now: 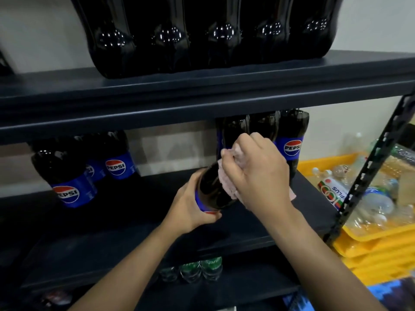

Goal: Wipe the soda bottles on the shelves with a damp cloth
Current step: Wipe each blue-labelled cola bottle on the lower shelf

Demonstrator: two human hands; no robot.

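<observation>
Both forearms are reaching in over the front edge of the middle shelf point(112, 234). Left hand point(190, 205) is grasping the tilted soda bottle point(213, 187) around its blue label, holding it above the shelf's front edge. Right hand point(258, 173) is clutching the pink cloth point(229, 185) and pressing it against the bottle's dark upper body. Wiping of this bottle looks underway; next, I judge, the bottle needs turning so the cloth reaches its unwiped side, then standing beside the bottles point(289, 140) at the shelf's right rear.

Yellow crates point(379, 241) stacked right, top one holding empty plastic bottles point(372, 203).
</observation>
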